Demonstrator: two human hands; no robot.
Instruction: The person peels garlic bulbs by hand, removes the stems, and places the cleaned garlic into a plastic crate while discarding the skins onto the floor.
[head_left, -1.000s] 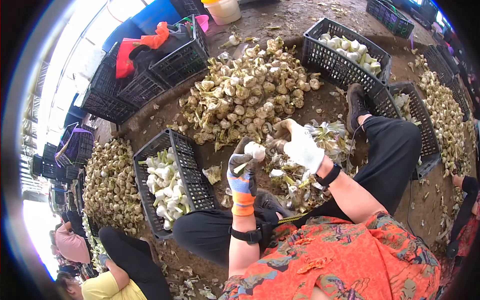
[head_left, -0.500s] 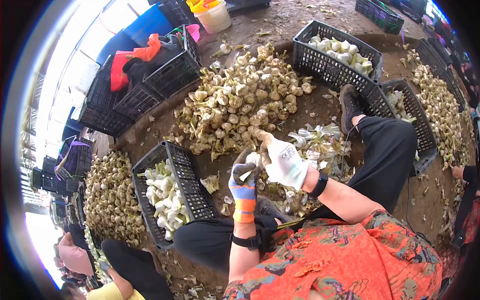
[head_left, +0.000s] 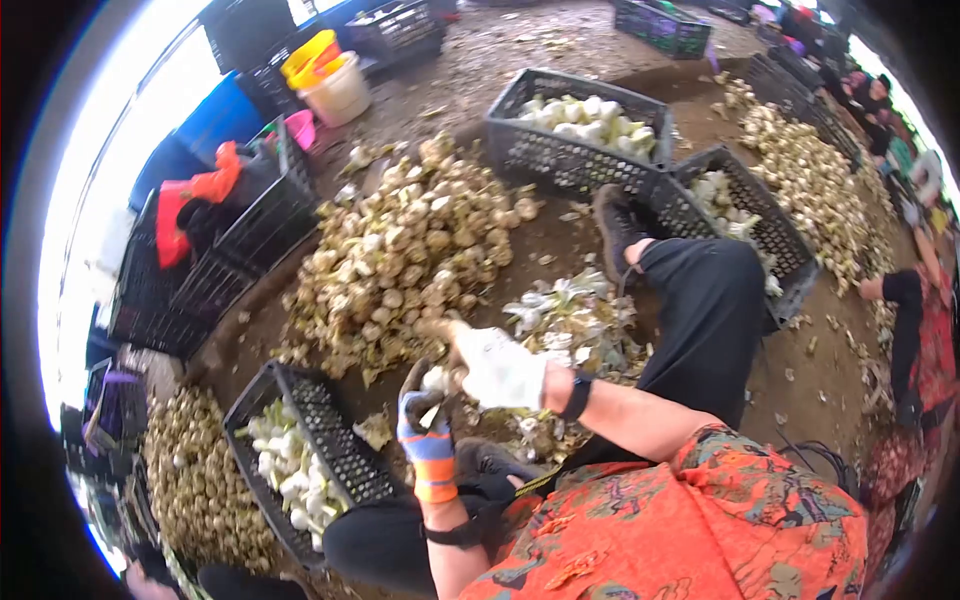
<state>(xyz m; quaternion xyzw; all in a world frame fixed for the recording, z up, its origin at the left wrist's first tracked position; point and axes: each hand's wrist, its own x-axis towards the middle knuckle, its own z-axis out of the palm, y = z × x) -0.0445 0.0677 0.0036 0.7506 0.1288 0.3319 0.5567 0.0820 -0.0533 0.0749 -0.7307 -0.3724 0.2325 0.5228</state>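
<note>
My left hand (head_left: 426,425), in a blue and orange glove with dark fingers, is closed around a whitish garlic bulb (head_left: 436,381). A small pale piece shows at its fingers. My right hand (head_left: 500,368), in a white glove with soiled fingertips, is closed on the other side of the same bulb. Its fingers partly hide the bulb. Just beyond both hands lies a heap of unpeeled garlic (head_left: 410,250). Beside my right hand is a pile of stripped garlic skins (head_left: 575,315).
A black crate (head_left: 350,455) of cleaned garlic stands at left. Another crate (head_left: 580,165) of white bulbs is ahead, touching a third crate (head_left: 790,240) at right. More garlic heaps (head_left: 205,470) lie at both sides. Other people sit at far right; a white bucket (head_left: 338,92) stands behind.
The whole view has swung, so the surroundings sit further left and more people show at right. Both hands remain together on the garlic bulb.
</note>
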